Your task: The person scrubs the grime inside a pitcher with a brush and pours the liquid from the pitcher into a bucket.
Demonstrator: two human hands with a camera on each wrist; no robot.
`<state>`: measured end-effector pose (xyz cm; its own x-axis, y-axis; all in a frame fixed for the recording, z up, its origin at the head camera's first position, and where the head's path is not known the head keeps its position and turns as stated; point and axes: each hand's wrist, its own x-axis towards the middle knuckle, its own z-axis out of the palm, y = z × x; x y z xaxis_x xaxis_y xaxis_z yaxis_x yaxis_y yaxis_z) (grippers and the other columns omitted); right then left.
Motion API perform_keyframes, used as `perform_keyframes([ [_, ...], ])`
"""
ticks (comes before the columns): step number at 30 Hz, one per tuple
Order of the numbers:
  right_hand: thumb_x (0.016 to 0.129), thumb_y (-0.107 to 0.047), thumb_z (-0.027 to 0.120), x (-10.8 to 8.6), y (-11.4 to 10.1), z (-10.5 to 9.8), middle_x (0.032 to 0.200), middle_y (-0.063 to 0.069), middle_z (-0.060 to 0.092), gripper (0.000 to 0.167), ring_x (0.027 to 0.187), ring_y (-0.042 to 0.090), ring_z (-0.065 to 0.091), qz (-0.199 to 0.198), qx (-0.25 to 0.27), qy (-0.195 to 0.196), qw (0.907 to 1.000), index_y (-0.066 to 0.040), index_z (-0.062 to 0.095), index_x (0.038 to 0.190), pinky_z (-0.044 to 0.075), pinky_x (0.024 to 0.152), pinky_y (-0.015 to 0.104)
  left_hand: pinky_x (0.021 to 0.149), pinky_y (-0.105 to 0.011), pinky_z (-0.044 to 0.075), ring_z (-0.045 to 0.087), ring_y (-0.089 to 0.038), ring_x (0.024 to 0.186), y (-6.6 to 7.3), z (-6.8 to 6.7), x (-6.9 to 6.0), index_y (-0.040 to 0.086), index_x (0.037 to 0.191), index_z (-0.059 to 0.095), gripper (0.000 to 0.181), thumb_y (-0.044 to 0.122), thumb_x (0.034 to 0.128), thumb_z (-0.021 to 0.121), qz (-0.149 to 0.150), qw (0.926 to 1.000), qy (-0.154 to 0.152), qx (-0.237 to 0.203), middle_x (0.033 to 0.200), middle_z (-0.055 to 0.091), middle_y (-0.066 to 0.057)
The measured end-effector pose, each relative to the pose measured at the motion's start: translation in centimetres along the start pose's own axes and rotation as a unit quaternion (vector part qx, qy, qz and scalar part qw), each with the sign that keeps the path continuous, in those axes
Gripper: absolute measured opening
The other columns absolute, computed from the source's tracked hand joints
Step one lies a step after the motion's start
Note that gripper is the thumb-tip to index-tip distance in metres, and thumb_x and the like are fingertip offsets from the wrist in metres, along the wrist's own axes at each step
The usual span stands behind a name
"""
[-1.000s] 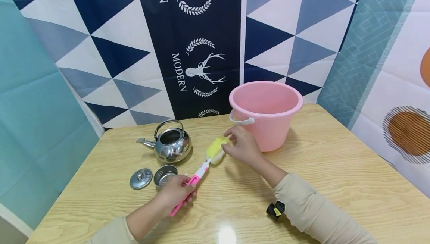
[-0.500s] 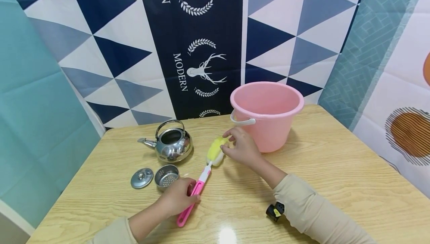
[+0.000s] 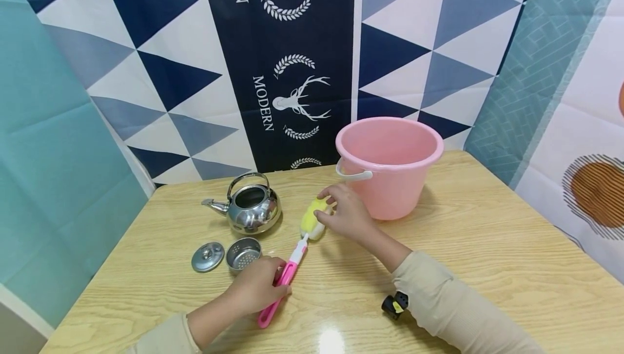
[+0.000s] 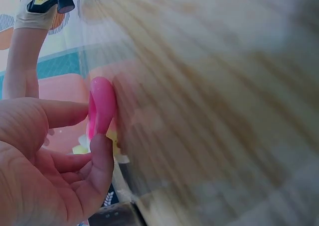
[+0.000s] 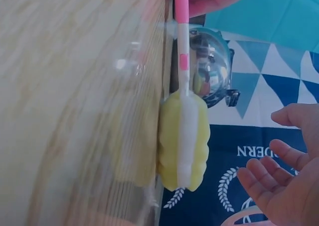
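Observation:
A sponge brush with a pink and white handle lies on the wooden table, its yellow and white head (image 3: 312, 220) pointing away. My left hand (image 3: 257, 284) pinches the pink handle (image 3: 286, 275); the left wrist view shows thumb and fingers on either side of the handle (image 4: 102, 104). Beside the sponge head, my right hand (image 3: 348, 213) hovers with fingers loosely bent. From the right wrist, a gap separates that hand (image 5: 289, 171) from the yellow sponge (image 5: 172, 141), and nothing is in its fingers.
Behind my right hand stands a pink bucket (image 3: 395, 191) with a white handle. A lidless steel kettle (image 3: 253, 216) is at the back left, with its lid (image 3: 208, 257) and a perforated strainer (image 3: 243, 254) in front. A patterned cloth hangs behind the table.
Since a second ago the brush handle has come down toward the table and shifted slightly right, with my left hand on it. My right hand has drawn slightly left, still beside the sponge.

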<state>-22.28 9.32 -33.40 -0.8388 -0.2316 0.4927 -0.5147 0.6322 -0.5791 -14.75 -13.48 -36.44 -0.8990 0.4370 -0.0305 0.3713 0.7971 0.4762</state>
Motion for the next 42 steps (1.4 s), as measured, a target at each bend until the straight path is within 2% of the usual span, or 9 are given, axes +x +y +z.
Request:
perform_keyframes([
  [4,0.077,-0.013,0.080,0.2,-0.4,0.3,0.107,0.010,0.063,0.030,0.092,0.027,0.063,0.005,0.010,-0.005,0.9999,-0.003,0.067,0.103,0.054,0.077,0.034,0.059,-0.028,0.045,0.050,-0.012,0.068,0.2,-0.5,0.0,-0.006,0.117,0.062,0.050,0.021,0.0793,0.080,-0.005,1.0000,-0.004,0.007,0.078,0.055,0.001],
  [8,0.079,-0.011,0.078,0.4,-0.9,0.5,0.109,0.012,0.062,0.035,0.094,0.027,0.064,0.005,0.044,-0.012,0.9989,-0.001,0.064,0.109,0.055,0.080,0.037,0.062,-0.031,0.046,0.052,-0.012,0.071,0.3,-1.1,-0.2,-0.001,0.113,0.066,0.039,0.021,0.0816,0.077,0.002,0.9995,-0.001,0.032,0.082,0.057,0.000],
  [12,0.080,-0.009,0.078,0.6,-1.7,0.8,0.111,0.013,0.061,0.040,0.095,0.026,0.064,-0.001,0.077,-0.019,0.9969,0.001,0.061,0.114,0.055,0.084,0.038,0.061,-0.028,0.046,0.051,-0.010,0.070,-0.2,-1.9,-0.1,0.004,0.104,0.070,0.024,0.017,0.0840,0.073,0.049,0.9981,0.010,0.037,0.083,0.056,0.001],
  [19,0.083,-0.011,0.076,1.0,-2.9,1.3,0.114,0.012,0.059,0.040,0.099,0.025,0.061,0.002,0.100,-0.043,0.9941,0.000,0.059,0.118,0.054,0.086,0.037,0.067,-0.024,0.049,0.055,-0.008,0.082,-1.6,-3.0,0.0,0.008,0.108,0.071,0.019,0.015,0.0903,0.069,0.153,0.9875,-0.006,-0.039,0.094,0.059,0.004],
  [23,0.083,-0.012,0.077,1.3,-3.3,1.6,0.115,0.013,0.058,0.042,0.100,0.025,0.061,-0.001,0.101,-0.050,0.9936,0.000,0.059,0.119,0.053,0.086,0.039,0.070,-0.027,0.049,0.057,-0.015,0.087,-2.1,-3.8,-0.2,0.009,0.110,0.070,0.020,0.017,0.0921,0.068,0.182,0.9818,0.007,-0.054,0.100,0.059,0.000],
  [26,0.083,-0.013,0.077,1.6,-3.5,2.0,0.117,0.013,0.058,0.043,0.102,0.027,0.061,-0.003,0.100,-0.061,0.9931,-0.001,0.059,0.121,0.053,0.087,0.039,0.072,-0.031,0.051,0.059,-0.020,0.089,-2.4,-4.6,-0.3,0.009,0.112,0.069,0.022,0.016,0.0919,0.068,0.182,0.9819,0.040,-0.034,0.104,0.059,-0.001],
  [32,0.083,-0.015,0.077,2.1,-3.5,2.8,0.124,0.013,0.054,0.047,0.109,0.029,0.058,0.012,0.094,-0.082,0.9922,-0.004,0.058,0.125,0.052,0.089,0.040,0.090,-0.043,0.050,0.058,-0.024,0.112,-3.3,-6.3,-0.2,0.009,0.117,0.067,0.028,0.013,0.0896,0.071,0.183,0.9767,0.111,0.019,0.120,0.059,-0.005],
  [36,0.082,-0.017,0.078,2.4,-3.5,3.4,0.131,0.016,0.050,0.055,0.115,0.033,0.054,0.028,0.098,-0.094,0.9903,-0.006,0.055,0.131,0.051,0.091,0.041,0.092,-0.046,0.049,0.056,-0.026,0.116,-4.2,-7.4,-0.2,0.008,0.121,0.066,0.033,0.011,0.0891,0.072,0.184,0.9748,0.126,0.014,0.125,0.057,-0.008],
  [42,0.082,-0.021,0.079,2.7,-3.6,4.1,0.141,0.014,0.045,0.064,0.120,0.033,0.052,0.041,0.094,-0.109,0.9888,-0.008,0.051,0.138,0.050,0.093,0.040,0.096,-0.053,0.045,0.052,-0.034,0.121,-5.2,-8.5,-0.2,0.005,0.127,0.061,0.038,0.013,0.0911,0.069,0.159,0.9777,0.136,0.015,0.131,0.053,-0.013],
])
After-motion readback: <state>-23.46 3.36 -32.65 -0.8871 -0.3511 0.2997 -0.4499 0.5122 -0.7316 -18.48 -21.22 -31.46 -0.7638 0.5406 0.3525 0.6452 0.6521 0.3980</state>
